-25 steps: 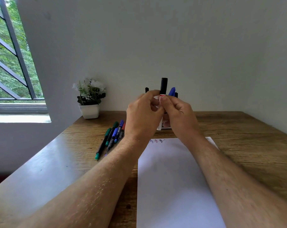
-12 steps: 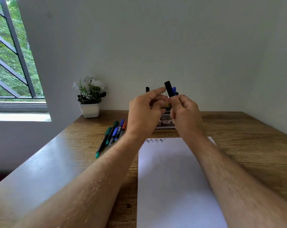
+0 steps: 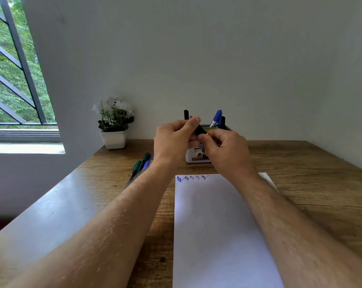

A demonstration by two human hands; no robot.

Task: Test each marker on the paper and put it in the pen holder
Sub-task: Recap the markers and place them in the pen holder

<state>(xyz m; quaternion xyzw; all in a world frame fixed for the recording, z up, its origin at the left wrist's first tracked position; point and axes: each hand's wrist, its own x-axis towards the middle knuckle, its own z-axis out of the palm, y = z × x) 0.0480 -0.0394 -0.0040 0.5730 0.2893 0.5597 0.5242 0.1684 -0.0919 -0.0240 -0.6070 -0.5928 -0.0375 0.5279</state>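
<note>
A black marker (image 3: 200, 129), held in the air in front of the holder (image 3: 197, 157), slants from the upper left down to the lower right between the two hands. The left hand (image 3: 174, 140) pinches its upper end, thumb lying over the top and curled fingers (image 3: 193, 142) beneath; the right hand (image 3: 225, 150) grips its lower end between thumb and curled fingers, where a trace of red shows at the fingertips. Only the short middle section of the marker is visible; whether it is capped cannot be told. Behind the hands, the holder stands on the table (image 3: 311, 173) near the wall, with a blue marker (image 3: 216, 118) and black markers (image 3: 186, 114) upright in it. Loose markers (image 3: 141, 163), green and blue, lie on the table to the left, partly hidden by the left forearm. The paper (image 3: 217, 225) lies below the hands, a row of scribbles (image 3: 192, 178) along its far edge. A potted plant (image 3: 113, 129) stands at the far left near a window (image 3: 14, 80).
</note>
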